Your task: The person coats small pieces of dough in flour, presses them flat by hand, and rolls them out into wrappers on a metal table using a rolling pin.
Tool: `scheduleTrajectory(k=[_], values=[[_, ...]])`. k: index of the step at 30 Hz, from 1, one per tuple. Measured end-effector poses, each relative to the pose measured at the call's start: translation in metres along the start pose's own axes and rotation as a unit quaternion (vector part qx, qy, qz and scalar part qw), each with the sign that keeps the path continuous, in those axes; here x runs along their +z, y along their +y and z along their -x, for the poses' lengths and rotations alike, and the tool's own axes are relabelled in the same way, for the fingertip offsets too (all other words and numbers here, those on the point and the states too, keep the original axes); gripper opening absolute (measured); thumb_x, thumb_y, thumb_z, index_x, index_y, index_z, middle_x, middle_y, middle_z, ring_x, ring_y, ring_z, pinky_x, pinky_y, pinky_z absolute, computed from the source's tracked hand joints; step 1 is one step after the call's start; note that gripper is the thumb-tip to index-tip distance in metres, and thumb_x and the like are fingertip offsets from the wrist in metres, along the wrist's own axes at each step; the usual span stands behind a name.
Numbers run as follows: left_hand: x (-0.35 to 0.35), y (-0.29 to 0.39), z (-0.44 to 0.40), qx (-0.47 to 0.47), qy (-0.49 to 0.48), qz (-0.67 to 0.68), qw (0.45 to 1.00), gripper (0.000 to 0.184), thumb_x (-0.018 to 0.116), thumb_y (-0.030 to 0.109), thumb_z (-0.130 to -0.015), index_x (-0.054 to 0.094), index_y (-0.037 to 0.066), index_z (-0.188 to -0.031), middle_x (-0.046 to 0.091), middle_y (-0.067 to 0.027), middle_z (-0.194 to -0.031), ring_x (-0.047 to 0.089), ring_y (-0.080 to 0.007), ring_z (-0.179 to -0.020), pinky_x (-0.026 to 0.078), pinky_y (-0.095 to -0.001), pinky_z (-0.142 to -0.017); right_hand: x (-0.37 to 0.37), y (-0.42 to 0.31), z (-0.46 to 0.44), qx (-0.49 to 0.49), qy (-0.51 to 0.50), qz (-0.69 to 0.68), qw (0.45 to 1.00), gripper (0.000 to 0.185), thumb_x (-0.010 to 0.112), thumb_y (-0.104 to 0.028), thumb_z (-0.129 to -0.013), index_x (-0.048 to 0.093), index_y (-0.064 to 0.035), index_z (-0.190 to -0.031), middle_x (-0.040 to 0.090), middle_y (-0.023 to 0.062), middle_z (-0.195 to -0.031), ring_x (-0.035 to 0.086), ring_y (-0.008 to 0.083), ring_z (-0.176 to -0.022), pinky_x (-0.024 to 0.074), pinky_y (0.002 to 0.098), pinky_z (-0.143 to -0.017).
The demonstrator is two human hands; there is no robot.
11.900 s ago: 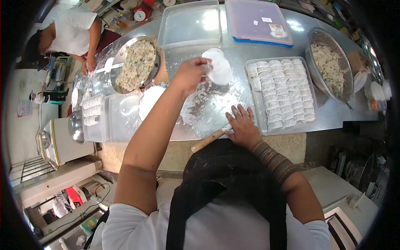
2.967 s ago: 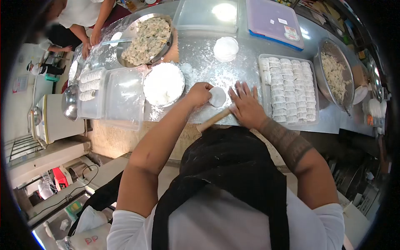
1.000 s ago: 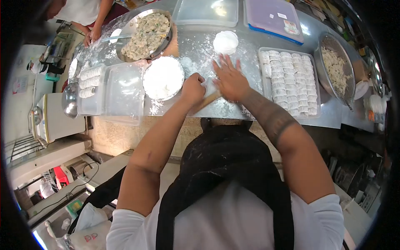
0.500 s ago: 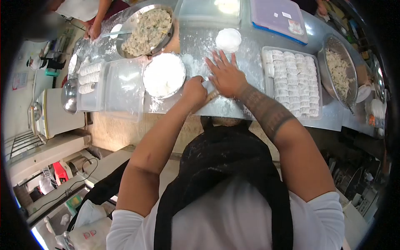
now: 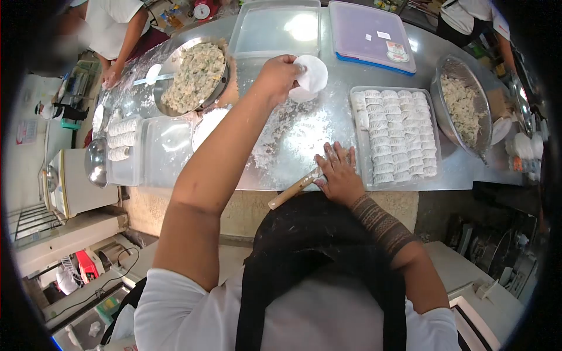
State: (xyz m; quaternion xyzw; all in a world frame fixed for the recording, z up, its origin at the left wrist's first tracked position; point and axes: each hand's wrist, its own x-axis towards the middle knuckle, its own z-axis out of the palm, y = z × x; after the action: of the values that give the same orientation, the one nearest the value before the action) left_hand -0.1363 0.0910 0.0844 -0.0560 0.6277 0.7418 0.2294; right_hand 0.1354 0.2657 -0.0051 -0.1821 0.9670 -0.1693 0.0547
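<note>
Where the left hand (image 5: 284,76) reaches out over the steel table (image 5: 335,111), its thumb and fingers pinch the edge of a thin dough round (image 5: 312,72), held over a second white round (image 5: 302,95); whether the two touch I cannot tell. The right hand (image 5: 339,176) lies flat, fingers spread wide, over the upper end of a rolling pin (image 5: 293,192) slanted at the table's near edge. Flour dusts the metal between the hands. From my distant station I judge the pinched round to be rolled out, but it is unfilled and unfolded.

To the right, a clear tray (image 5: 359,153) holds close rows of pleated dumplings (image 5: 401,140), which I take as the finished portion; to the left, a smaller container (image 5: 123,173) holds only a few floured pieces. As for what is left, I see plenty of filling: a metal pan (image 5: 224,83) beyond the left forearm is well heaped, and a deep bowl (image 5: 443,115) beyond the tray carries a paler mixture. I therefore read the shaping as well advanced, with material for more. Farthest out, a co-worker's hands (image 5: 110,77) meet near the table's left end.
</note>
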Motion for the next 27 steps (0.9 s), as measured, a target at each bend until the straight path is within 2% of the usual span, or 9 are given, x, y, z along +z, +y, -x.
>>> scheduleTrajectory(k=[6, 8, 10, 12, 15, 20, 23, 26, 27], values=[[-0.006, -0.070, -0.024, 0.052, 0.213, -0.324, 0.920, 0.031, 0.068, 0.004, -0.093, 0.072, -0.003, -0.122, 0.077, -0.0191, -0.112, 0.075, -0.0269, -0.101, 0.060, -0.0387, -0.087, -0.004, 0.002, -0.001, 0.007, -0.016, -0.003, 1.000, 0.069, 0.063, -0.051, -0.102, 0.052, -0.0101, -0.156, 0.036, 0.0244, -0.170, 0.020, 0.0455, -0.163, 0.0060, 0.0717, -0.128], [-0.010, -0.088, 0.010, 0.183, 0.195, -0.350, 0.898, 0.032, 0.068, 0.008, -0.091, 0.073, 0.000, -0.122, 0.078, -0.0197, -0.108, 0.076, -0.0265, -0.099, 0.059, -0.0387, -0.087, -0.004, -0.001, 0.000, 0.012, -0.012, -0.013, 1.000, 0.069, 0.064, -0.050, -0.101, 0.052, -0.0101, -0.156, 0.037, 0.0242, -0.169, 0.021, 0.0448, -0.163, 0.0056, 0.0716, -0.129], [-0.007, -0.060, 0.075, 0.088, 0.101, -0.392, 0.910, 0.029, 0.067, 0.008, -0.093, 0.074, 0.001, -0.120, 0.079, -0.0167, -0.108, 0.076, -0.0261, -0.098, 0.058, -0.0376, -0.088, -0.004, -0.002, -0.001, 0.016, -0.005, -0.008, 1.000, 0.069, 0.065, -0.050, -0.100, 0.053, -0.0107, -0.155, 0.039, 0.0241, -0.168, 0.022, 0.0441, -0.162, 0.0053, 0.0716, -0.129], [-0.036, -0.076, 0.114, 0.185, 0.053, -0.429, 0.883, 0.025, 0.069, 0.008, -0.094, 0.075, 0.003, -0.117, 0.079, -0.0149, -0.106, 0.076, -0.0254, -0.096, 0.058, -0.0371, -0.088, -0.006, -0.005, -0.001, 0.019, -0.005, -0.001, 1.000, 0.069, 0.066, -0.049, -0.100, 0.053, -0.0113, -0.155, 0.040, 0.0240, -0.167, 0.023, 0.0436, -0.162, 0.0051, 0.0717, -0.129], [-0.076, -0.042, 0.164, 0.079, -0.029, -0.458, 0.885, 0.023, 0.073, 0.008, -0.093, 0.076, 0.003, -0.115, 0.079, -0.0144, -0.106, 0.075, -0.0255, -0.097, 0.058, -0.0371, -0.088, -0.011, -0.009, -0.002, 0.024, -0.002, -0.002, 1.000, 0.069, 0.069, -0.047, -0.098, 0.054, -0.0124, -0.155, 0.042, 0.0239, -0.166, 0.026, 0.0434, -0.161, 0.0048, 0.0714, -0.129], [-0.174, -0.028, 0.182, 0.116, 0.145, -0.617, 0.765, 0.028, 0.072, 0.009, -0.089, 0.077, 0.006, -0.116, 0.076, -0.0217, -0.116, 0.073, -0.0386, -0.109, 0.057, -0.0471, -0.098, -0.009, -0.012, -0.001, 0.020, 0.017, 0.015, 1.000, 0.068, 0.070, -0.045, -0.097, 0.054, -0.0119, -0.154, 0.045, 0.0244, -0.164, 0.029, 0.0438, -0.159, 0.0072, 0.0698, -0.129], [-0.217, -0.033, 0.175, 0.111, 0.122, -0.700, 0.695, 0.030, 0.077, 0.010, -0.083, 0.078, 0.007, -0.113, 0.078, -0.0188, -0.107, 0.073, -0.0394, -0.104, 0.057, -0.0465, -0.097, -0.007, -0.012, -0.001, 0.016, 0.034, 0.024, 0.999, 0.066, 0.071, -0.043, -0.096, 0.055, -0.0115, -0.152, 0.047, 0.0246, -0.162, 0.031, 0.0443, -0.158, 0.0098, 0.0695, -0.129], [-0.221, -0.053, 0.154, 0.122, 0.092, -0.682, 0.715, 0.035, 0.077, 0.008, -0.079, 0.077, 0.006, -0.115, 0.076, -0.0207, -0.110, 0.072, -0.0397, -0.108, 0.056, -0.0472, -0.098, -0.003, -0.011, 0.000, 0.010, 0.051, 0.030, 0.998, 0.065, 0.072, -0.042, -0.095, 0.056, -0.0112, -0.150, 0.049, 0.0246, -0.160, 0.033, 0.0446, -0.156, 0.0123, 0.0687, -0.129], [-0.213, -0.046, 0.152, 0.091, 0.073, -0.681, 0.722, 0.028, 0.065, 0.006, -0.088, 0.075, 0.006, -0.114, 0.072, -0.0250, -0.118, 0.070, -0.0422, -0.113, 0.056, -0.0498, -0.101, -0.002, -0.011, -0.001, 0.010, 0.054, 0.031, 0.998, 0.065, 0.072, -0.042, -0.095, 0.057, -0.0112, -0.150, 0.049, 0.0246, -0.159, 0.033, 0.0447, -0.156, 0.0130, 0.0683, -0.128]])
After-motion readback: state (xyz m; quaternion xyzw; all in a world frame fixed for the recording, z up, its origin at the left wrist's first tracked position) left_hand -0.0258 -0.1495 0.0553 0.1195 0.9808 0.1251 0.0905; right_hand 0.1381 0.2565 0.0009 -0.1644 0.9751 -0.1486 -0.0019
